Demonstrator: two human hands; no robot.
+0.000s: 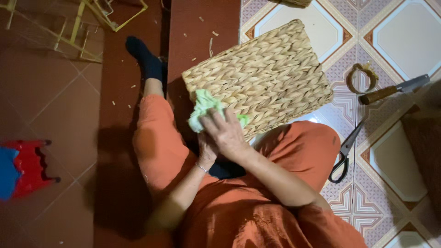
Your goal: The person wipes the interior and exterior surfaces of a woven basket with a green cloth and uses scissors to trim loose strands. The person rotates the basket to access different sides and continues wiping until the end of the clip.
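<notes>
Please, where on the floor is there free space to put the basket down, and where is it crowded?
Free: the dark red tiles between the orange-clad leg and the red stool. Crowded: the patterned floor right of the woven basket, where scissors, a knife and a coil lie.
</notes>
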